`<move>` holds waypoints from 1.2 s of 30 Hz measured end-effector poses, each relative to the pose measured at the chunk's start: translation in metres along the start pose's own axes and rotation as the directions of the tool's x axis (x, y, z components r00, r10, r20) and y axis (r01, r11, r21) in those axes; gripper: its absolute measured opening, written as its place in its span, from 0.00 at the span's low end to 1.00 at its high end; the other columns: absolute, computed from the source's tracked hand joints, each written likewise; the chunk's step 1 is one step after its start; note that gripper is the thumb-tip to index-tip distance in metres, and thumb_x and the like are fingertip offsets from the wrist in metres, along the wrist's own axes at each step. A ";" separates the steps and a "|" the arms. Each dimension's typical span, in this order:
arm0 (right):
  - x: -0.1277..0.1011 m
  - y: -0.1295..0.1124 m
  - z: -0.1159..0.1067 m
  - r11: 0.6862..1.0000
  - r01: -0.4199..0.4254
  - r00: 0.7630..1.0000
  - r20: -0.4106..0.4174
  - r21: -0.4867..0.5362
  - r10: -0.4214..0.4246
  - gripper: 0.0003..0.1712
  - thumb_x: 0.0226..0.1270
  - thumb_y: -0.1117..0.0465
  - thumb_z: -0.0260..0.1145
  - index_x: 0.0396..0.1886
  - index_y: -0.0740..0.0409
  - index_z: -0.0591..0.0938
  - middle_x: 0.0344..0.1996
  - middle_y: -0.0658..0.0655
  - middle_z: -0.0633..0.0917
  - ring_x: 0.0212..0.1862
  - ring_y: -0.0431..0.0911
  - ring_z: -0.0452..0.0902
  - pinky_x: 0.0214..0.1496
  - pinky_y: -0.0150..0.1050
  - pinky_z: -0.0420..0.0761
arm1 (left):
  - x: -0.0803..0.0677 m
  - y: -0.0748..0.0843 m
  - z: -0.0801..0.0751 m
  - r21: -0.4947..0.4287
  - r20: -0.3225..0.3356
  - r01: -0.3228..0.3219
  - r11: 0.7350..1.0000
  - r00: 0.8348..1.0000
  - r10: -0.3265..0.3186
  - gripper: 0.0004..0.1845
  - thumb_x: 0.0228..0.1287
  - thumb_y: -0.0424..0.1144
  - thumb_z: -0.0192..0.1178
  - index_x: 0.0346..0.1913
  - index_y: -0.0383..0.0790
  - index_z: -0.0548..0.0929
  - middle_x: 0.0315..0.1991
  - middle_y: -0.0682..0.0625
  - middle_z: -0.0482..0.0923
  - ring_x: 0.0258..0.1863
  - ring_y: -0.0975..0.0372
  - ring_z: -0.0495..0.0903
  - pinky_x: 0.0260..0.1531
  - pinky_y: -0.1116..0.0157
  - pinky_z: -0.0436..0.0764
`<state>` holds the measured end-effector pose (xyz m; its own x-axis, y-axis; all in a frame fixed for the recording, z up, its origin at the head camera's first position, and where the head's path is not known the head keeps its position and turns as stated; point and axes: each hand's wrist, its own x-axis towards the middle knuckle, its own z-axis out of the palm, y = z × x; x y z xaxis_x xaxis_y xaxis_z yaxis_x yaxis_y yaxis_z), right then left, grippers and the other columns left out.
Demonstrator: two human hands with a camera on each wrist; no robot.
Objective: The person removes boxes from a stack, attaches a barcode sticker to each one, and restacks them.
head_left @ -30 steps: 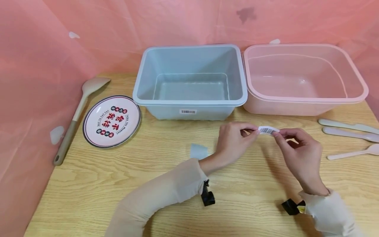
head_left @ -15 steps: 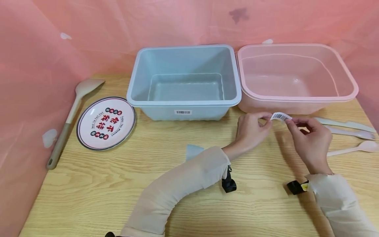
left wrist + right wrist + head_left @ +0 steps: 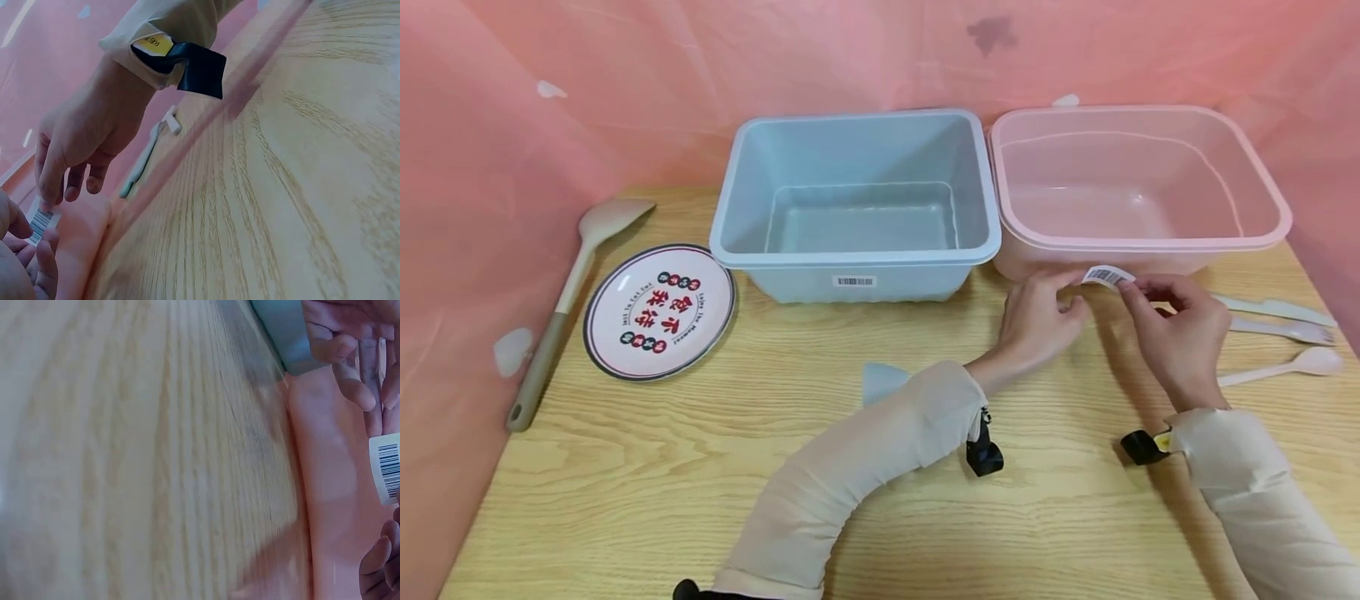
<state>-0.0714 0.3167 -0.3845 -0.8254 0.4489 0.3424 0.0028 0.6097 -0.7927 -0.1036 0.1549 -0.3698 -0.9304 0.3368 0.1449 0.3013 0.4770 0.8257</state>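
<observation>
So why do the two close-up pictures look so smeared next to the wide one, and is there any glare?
Head view: sharp and evenly lit, soft shadows under the blue tub and both arms, no strong glare. Left wrist view: the wooden table is blurred and tilted; only the right hand looks fairly crisp. Right wrist view: the wood grain streaks, yet the barcode sticker stays readable as stripes.

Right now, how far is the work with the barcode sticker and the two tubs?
Looks done: the blue tub already carries a barcode label on its front wall. In hand: the left hand and right hand both pinch a sticker, held right in front of the pink tub. Left: the sticker does not yet look stuck on the pink wall; contact cannot be told.
</observation>
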 end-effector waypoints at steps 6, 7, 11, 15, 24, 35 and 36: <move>0.007 0.000 0.004 0.999 -0.030 1.000 -0.002 0.028 0.030 0.10 0.61 0.60 0.70 0.34 0.64 0.86 0.27 0.30 0.79 0.33 0.27 0.76 0.36 0.14 0.74 | 0.003 0.000 0.004 0.010 -0.006 -0.005 1.000 1.000 0.005 0.24 0.61 0.37 0.58 0.61 0.53 0.78 0.53 0.57 0.80 0.20 0.76 0.71 0.28 0.83 0.68; 0.007 0.001 0.005 0.999 -0.036 0.999 -0.003 0.036 0.036 0.08 0.61 0.60 0.70 0.33 0.62 0.86 0.26 0.31 0.79 0.33 0.27 0.76 0.36 0.14 0.74 | 0.004 0.000 0.004 0.012 -0.011 -0.009 1.000 1.000 0.009 0.24 0.61 0.37 0.58 0.62 0.53 0.78 0.53 0.57 0.80 0.22 0.77 0.71 0.29 0.84 0.67; 0.010 0.002 0.006 0.999 -0.030 0.999 -0.020 0.044 0.031 0.03 0.61 0.59 0.69 0.30 0.53 0.86 0.27 0.30 0.79 0.32 0.26 0.75 0.36 0.15 0.74 | 0.005 -0.002 0.007 0.014 -0.025 -0.028 0.999 0.999 0.029 0.25 0.60 0.36 0.59 0.62 0.53 0.78 0.53 0.56 0.80 0.24 0.77 0.72 0.29 0.84 0.67; 0.012 0.003 0.009 0.999 0.007 0.999 -0.032 0.034 -0.006 0.09 0.61 0.57 0.69 0.31 0.59 0.86 0.29 0.29 0.79 0.31 0.24 0.75 0.36 0.17 0.73 | 0.005 -0.004 0.010 0.028 -0.041 -0.042 0.999 0.998 0.043 0.25 0.60 0.36 0.58 0.62 0.51 0.78 0.53 0.56 0.80 0.23 0.77 0.71 0.30 0.84 0.67; 0.013 0.003 0.012 0.998 0.055 0.997 -0.052 0.007 -0.054 0.09 0.61 0.56 0.70 0.30 0.57 0.86 0.27 0.28 0.78 0.30 0.22 0.73 0.35 0.16 0.72 | 0.004 -0.007 0.014 0.034 -0.077 -0.074 0.997 0.994 0.076 0.24 0.60 0.36 0.56 0.61 0.48 0.78 0.54 0.55 0.81 0.27 0.77 0.74 0.39 0.84 0.69; 0.015 -0.001 0.017 0.998 0.030 0.995 -0.091 -0.052 -0.035 0.17 0.58 0.54 0.72 0.33 0.66 0.86 0.21 0.21 0.74 0.25 0.19 0.69 0.30 0.15 0.68 | 0.002 -0.011 0.014 0.054 -0.055 -0.086 0.995 0.994 0.089 0.24 0.59 0.35 0.57 0.61 0.47 0.79 0.55 0.53 0.80 0.26 0.75 0.72 0.43 0.84 0.68; 0.015 -0.001 0.017 0.998 0.023 0.995 -0.091 -0.062 -0.029 0.17 0.58 0.54 0.71 0.32 0.66 0.86 0.21 0.21 0.73 0.24 0.19 0.69 0.30 0.15 0.68 | 0.002 -0.011 0.014 0.060 -0.060 -0.087 0.994 0.994 0.091 0.24 0.59 0.35 0.57 0.61 0.47 0.79 0.54 0.53 0.81 0.29 0.75 0.73 0.45 0.83 0.68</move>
<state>-0.0937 0.3117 -0.3868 -0.7706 0.4884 0.4094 0.0183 0.6591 -0.7519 -0.1058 0.1616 -0.3866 -0.9099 0.3296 0.2518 0.3934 0.4936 0.7756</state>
